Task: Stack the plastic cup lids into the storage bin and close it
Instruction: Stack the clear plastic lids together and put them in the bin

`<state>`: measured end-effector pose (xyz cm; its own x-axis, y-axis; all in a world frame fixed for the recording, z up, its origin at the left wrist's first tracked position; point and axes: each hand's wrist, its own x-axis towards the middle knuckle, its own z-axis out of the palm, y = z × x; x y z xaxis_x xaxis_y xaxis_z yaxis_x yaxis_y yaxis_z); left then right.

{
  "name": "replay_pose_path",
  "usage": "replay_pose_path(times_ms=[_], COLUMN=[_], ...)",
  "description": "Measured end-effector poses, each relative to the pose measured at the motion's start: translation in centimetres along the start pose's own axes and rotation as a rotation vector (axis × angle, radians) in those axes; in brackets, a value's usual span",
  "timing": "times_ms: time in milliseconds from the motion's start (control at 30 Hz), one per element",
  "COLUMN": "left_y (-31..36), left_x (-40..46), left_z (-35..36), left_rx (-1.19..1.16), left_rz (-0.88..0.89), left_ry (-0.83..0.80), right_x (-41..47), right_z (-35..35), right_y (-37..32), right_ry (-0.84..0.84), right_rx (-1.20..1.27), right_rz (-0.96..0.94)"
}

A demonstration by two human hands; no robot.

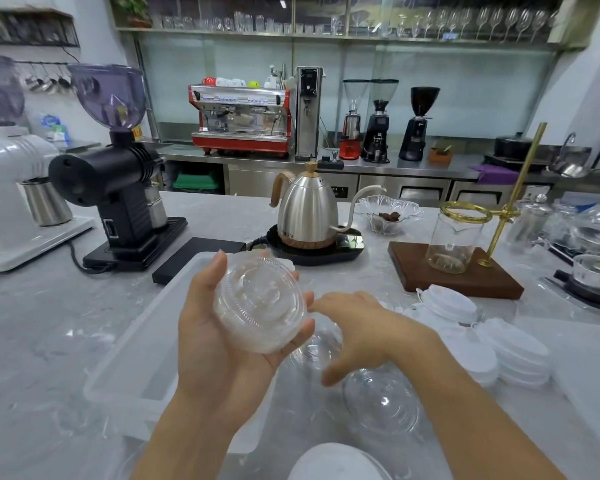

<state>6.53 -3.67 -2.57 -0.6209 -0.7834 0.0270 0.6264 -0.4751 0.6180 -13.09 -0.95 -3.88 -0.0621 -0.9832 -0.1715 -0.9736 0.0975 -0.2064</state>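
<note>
Here the left hand (222, 327) is palm-up over the translucent storage bin (136, 348), fingers and thumb curled round a nested stack of clear dome lids (262, 306); thumb tip shows at the stack's upper left, fingertips wrap its right edge. The stack sits in the palm, tilted toward the camera, above the bin's right side. The right hand (357, 327) is just right of the stack, palm down, fingers loosely spread and relaxed, holding nothing; its index fingertip points at the stack's right rim, very near the left fingertips, cannot tell if touching. Below the right hand more clear dome lids lie loose: one (317, 348) under the fingers by the bin's right wall, a bigger one (383, 400) nearer the camera beside the right forearm. White flat lids (513, 351) sit in short piles to the right on the marble counter (42, 323), well apart from both hands. Behind the bin: a gooseneck kettle (307, 206) on its base, a black coffee grinder (118, 168) to the left, a glass beaker (452, 242) on a wooden pour-over stand to the right.
</note>
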Motion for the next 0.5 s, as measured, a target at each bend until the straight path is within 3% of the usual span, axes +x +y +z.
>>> replay_pose_path(times_ms=[133,500], left_y=[0.0,0.0], left_x=[0.0,-0.1], left_z=[0.1,0.2], left_rx=[0.002,0.023], left_rz=[-0.014,-0.015], left_ry=[-0.026,-0.01], right_x=[0.4,-1.0], right_z=[0.8,-2.6], right_y=[-0.4,1.3], right_ry=[-0.043,0.162], right_rx=[-0.047,0.125], right_rz=[-0.019,-0.015])
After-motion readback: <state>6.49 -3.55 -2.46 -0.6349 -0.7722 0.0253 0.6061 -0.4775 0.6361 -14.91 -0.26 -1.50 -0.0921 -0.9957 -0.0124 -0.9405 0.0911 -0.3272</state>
